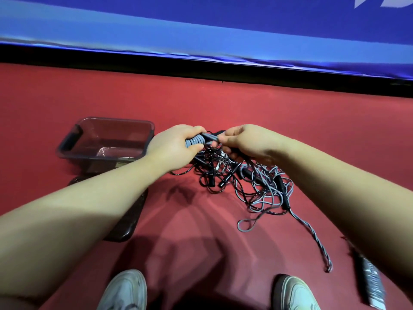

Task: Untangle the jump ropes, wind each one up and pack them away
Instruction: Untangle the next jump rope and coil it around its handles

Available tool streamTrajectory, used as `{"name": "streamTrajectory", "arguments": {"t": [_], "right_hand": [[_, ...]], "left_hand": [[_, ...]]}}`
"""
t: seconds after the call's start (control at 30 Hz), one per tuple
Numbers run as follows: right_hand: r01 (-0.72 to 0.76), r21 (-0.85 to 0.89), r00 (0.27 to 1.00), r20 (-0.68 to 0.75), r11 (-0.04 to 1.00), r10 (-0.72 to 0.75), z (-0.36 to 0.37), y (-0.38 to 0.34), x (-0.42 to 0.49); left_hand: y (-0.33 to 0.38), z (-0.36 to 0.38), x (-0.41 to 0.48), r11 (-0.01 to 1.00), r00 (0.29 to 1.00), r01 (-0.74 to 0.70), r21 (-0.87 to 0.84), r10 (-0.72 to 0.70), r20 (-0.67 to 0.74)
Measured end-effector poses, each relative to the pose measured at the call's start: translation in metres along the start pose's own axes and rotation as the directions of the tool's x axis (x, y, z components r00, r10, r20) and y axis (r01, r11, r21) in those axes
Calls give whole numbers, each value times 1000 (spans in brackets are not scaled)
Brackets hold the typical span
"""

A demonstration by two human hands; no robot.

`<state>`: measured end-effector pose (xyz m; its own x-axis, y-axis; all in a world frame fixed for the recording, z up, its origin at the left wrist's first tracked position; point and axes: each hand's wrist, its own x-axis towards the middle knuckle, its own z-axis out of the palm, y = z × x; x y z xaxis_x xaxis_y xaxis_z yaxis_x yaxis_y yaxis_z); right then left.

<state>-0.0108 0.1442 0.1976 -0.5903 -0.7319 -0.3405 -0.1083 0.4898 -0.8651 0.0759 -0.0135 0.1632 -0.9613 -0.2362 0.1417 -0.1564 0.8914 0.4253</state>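
As I read the head view, both hands are raised over the red floor and meet just above the rope pile.

The left hand is wrapped round a tightly wound bundle of grey jump rope. The thumb lies over the top, the fingers curl underneath, and the coils show between them. The bundle sticks out of the fist towards the right hand.

The right hand's fingers are curled in. Thumb and forefinger pinch the grey cord where it leaves the bundle, and the two hands almost touch there. Black strands hang from under both hands into the tangled heap of thin black and grey jump ropes, which lies on the floor below and to the right of the hands. I cannot tell which strands the lower right fingers hold.

A black handle lies at the heap's right edge, and a twisted grey double strand trails from it towards me.

Just left of the left hand a smoky clear rectangular plastic tub stands upright. A dark flat plastic lid lies nearer me, partly under the left forearm. A wound grey-and-black rope bundle lies well apart from the heap, beside the right forearm. Two pale trainers show at the bottom edge.
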Motion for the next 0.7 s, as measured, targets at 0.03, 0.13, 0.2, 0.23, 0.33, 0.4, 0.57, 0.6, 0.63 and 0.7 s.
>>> {"name": "streamTrajectory", "arguments": {"t": [0.03, 0.13, 0.2, 0.23, 0.33, 0.4, 0.57, 0.6, 0.63, 0.7], "right_hand": [[62, -9, 998, -15, 998, -62, 1, 3, -2], [211, -143, 975, -43, 967, -219, 6, 11, -8], [277, -241, 952, -66, 930, -300, 6, 14, -11], [304, -276, 940, -73, 912, -335, 6, 14, -13], [350, -277, 917, -94, 895, -388, 5, 14, -15], [341, -263, 917, -119, 902, -381, 1, 15, -13], [320, -97, 939, -103, 942, -329, 2, 28, -10], [333, -100, 937, -81, 938, -341, 5, 30, -9], [342, -110, 934, -66, 933, -350, 7, 32, -8], [339, -132, 935, -60, 932, -349, 7, 34, -6]], "left_hand": [[1, -1, 0, 1000, 1000, -5, -30, 4, -13], [4, -2, -4, 986, 1000, -23, -167, 20, -20], [3, -4, -5, 954, 1000, -9, -298, 17, 23], [3, -5, -5, 944, 998, -5, -329, 23, 51], [6, -8, -3, 938, 997, -57, -341, 72, 29], [7, -11, -2, 929, 997, -75, -362, 70, -26], [9, -15, -3, 707, 995, 61, -705, -102, -16], [11, -16, -4, 633, 989, 101, -768, -147, 10], [13, -17, -5, 550, 981, 145, -822, -186, 49], [17, -19, -5, 366, 962, 225, -903, -229, 148]]}}
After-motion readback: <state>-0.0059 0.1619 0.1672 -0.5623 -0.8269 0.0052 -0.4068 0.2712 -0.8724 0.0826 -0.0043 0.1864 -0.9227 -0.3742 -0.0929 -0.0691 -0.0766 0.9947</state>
